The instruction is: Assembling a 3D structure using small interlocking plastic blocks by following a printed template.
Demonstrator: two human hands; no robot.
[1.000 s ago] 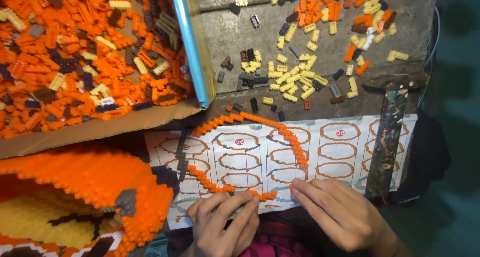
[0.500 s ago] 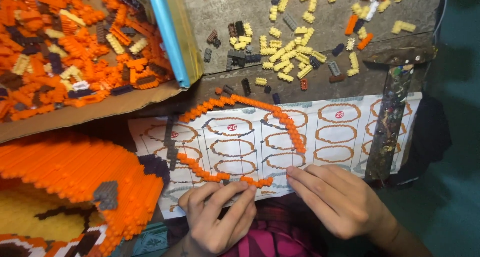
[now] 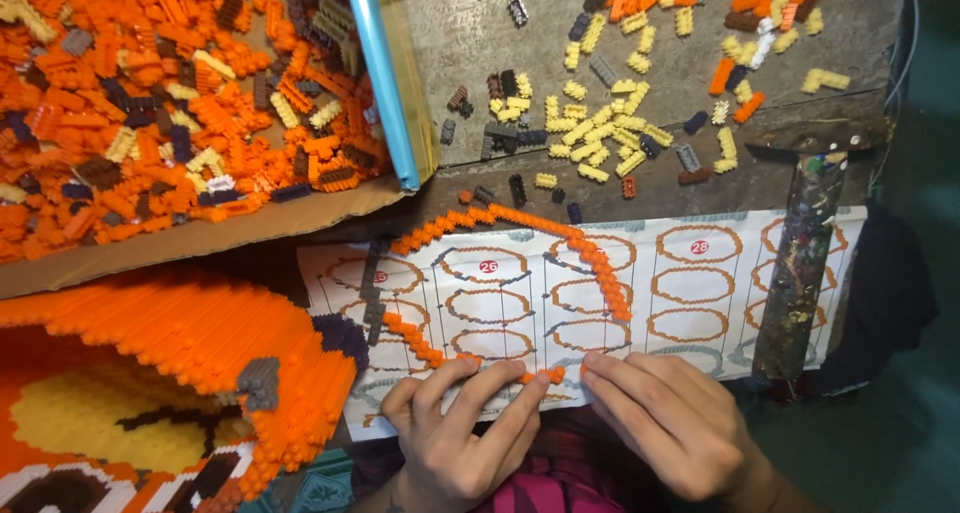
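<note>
A thin ring of small orange bricks (image 3: 520, 218) lies on a printed instruction sheet (image 3: 690, 283). My left hand (image 3: 455, 433) rests on the ring's lower stretch, fingers pressing the orange bricks near its front edge. My right hand (image 3: 665, 413) touches the same stretch from the right, fingertips at the loose end of the chain (image 3: 548, 375). Both hands pinch the brick chain between them. To the left stands a large orange brick model (image 3: 190, 363) with yellow, dark and white areas.
A cardboard box (image 3: 200, 238) full of loose orange, tan and dark bricks sits at upper left, with a blue edge strip (image 3: 385, 83). Yellow and orange loose bricks (image 3: 600, 138) are scattered on the wooden surface behind. A paint-stained wooden post (image 3: 800, 263) crosses the sheet's right side.
The view has shifted so things sit higher in frame. My hands have stayed on the ring's lower stretch, the left fingers spreading further along it.
</note>
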